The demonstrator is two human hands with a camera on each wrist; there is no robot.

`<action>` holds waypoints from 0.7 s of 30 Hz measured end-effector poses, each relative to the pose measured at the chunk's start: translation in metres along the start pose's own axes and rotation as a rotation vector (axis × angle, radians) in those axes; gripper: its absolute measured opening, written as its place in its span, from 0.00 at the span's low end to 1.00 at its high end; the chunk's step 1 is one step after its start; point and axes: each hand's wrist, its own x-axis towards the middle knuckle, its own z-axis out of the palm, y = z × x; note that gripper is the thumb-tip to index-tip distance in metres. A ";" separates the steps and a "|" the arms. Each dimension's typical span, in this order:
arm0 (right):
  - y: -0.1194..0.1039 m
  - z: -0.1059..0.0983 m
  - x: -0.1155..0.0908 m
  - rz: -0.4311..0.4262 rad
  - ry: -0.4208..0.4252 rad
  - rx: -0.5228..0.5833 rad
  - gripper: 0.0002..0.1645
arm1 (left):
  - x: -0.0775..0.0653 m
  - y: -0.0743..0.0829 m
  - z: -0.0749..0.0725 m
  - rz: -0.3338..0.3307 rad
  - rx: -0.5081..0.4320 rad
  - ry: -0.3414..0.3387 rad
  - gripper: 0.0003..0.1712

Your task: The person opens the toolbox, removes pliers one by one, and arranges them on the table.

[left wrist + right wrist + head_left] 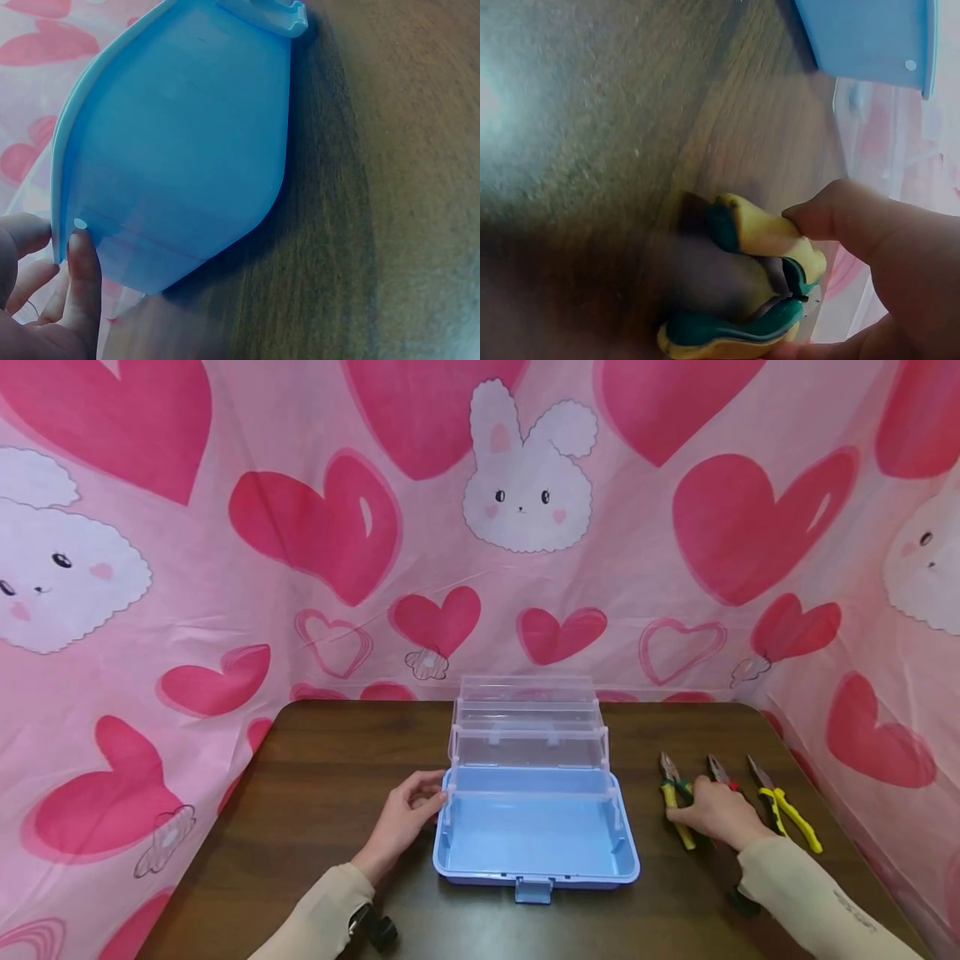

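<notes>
A light-blue plastic toolbox (534,835) sits in the middle of the table, its front latch (533,890) hanging down and its clear tiered trays (528,743) raised at the back. At its left side my left hand (401,818) pinches the rim, fingers on both sides of the edge in the left wrist view. To the right of the box, my right hand (716,814) grips yellow-and-green pliers (670,793), thumb against one handle (769,232) and fingers by the other. Red-handled pliers (718,768) lie partly hidden behind that hand.
Long-nose pliers with yellow-and-black handles (787,810) lie at the far right of the dark wooden table (337,743). A pink cloth (420,543) with hearts and rabbits hangs behind and beside the table.
</notes>
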 end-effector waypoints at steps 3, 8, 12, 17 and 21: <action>0.000 0.001 0.001 0.002 0.001 -0.007 0.42 | 0.000 0.000 0.000 -0.002 0.004 0.000 0.23; 0.001 0.003 0.002 0.002 -0.003 -0.010 0.43 | 0.000 0.000 -0.001 -0.017 -0.001 0.004 0.23; 0.000 0.003 0.003 -0.004 -0.006 -0.032 0.46 | 0.000 -0.002 -0.002 -0.020 -0.002 0.009 0.22; -0.001 0.005 0.003 -0.011 0.008 -0.042 0.45 | -0.002 -0.001 -0.003 -0.018 -0.001 0.017 0.23; 0.004 0.003 0.001 -0.020 -0.003 -0.024 0.50 | -0.003 -0.003 0.000 -0.032 -0.020 0.025 0.24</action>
